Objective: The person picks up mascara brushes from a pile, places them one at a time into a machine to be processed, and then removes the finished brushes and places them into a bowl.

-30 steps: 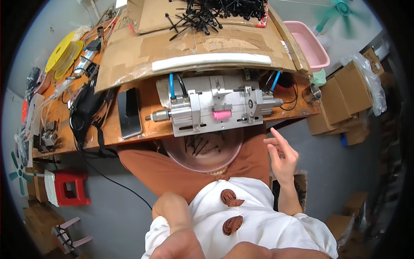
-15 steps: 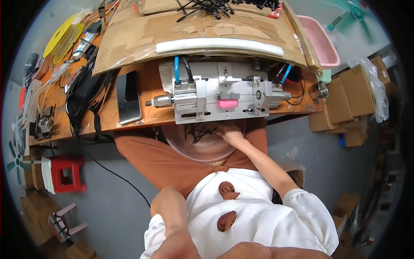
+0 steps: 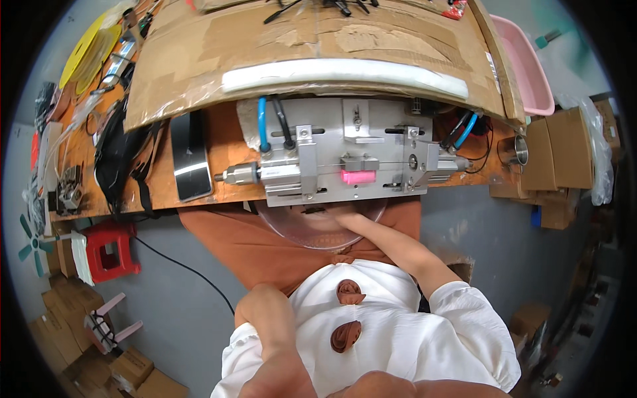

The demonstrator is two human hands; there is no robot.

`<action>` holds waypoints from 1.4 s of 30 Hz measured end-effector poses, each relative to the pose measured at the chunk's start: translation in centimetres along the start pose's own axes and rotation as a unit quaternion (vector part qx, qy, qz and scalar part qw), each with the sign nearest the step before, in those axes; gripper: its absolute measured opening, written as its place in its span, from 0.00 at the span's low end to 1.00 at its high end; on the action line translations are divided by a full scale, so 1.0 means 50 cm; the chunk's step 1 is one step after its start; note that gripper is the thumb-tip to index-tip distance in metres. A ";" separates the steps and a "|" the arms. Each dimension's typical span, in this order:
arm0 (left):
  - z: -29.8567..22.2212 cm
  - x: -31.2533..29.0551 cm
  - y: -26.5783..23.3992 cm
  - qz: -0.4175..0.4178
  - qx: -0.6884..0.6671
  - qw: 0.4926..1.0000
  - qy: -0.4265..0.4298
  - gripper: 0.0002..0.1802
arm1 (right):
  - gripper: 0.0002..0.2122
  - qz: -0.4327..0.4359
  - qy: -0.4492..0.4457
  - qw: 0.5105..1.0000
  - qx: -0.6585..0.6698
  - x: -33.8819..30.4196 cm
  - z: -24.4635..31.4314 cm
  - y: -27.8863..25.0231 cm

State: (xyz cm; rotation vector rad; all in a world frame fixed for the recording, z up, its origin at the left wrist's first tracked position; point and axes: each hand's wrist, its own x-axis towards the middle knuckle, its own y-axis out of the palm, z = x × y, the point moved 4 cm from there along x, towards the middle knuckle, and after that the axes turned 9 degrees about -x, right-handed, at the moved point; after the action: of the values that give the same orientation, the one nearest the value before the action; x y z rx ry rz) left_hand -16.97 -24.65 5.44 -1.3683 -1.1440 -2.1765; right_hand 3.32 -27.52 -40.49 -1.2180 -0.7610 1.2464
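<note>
My right hand [image 3: 334,217] reaches down into a clear round bowl [image 3: 300,229] that rests on my lap, on orange cloth. The fingers lie at the bowl's far rim, partly tucked under the front edge of a grey metal fixture [image 3: 345,156] with a pink block [image 3: 358,176] at its front. I cannot tell whether the fingers hold anything. My left arm [image 3: 269,318] is bent up toward my head with its elbow over the lap; its hand is out of sight.
The fixture sits on a wooden bench under a cardboard sheet [image 3: 219,53] edged with a white foam strip. A black phone [image 3: 191,156] lies to its left, a metal cup [image 3: 514,151] and pink basin [image 3: 531,66] to its right. A red stool [image 3: 106,249] and cardboard boxes [image 3: 557,159] stand on the floor.
My right hand has come from open air at my right side into the bowl under the fixture. The view has moved closer to the bench.
</note>
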 end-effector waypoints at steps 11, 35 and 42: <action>0.083 -0.123 0.004 0.024 -0.040 0.944 -0.326 0.09 | 0.07 0.068 -0.092 0.842 0.527 -0.243 0.071 -0.514; 0.265 -0.234 0.011 0.074 -0.173 0.557 -0.809 0.09 | 0.13 0.143 0.018 0.592 0.793 -0.244 0.183 -0.706; 0.272 -0.231 0.020 0.061 -0.196 0.549 -0.810 0.09 | 0.11 0.159 0.014 0.563 0.811 -0.243 0.187 -0.721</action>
State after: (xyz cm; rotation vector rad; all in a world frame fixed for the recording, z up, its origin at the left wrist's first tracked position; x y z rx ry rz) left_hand -2.54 -16.41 -1.12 -3.6335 -0.6724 -0.3828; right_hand 2.04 -32.68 -1.71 0.2673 0.7674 1.4641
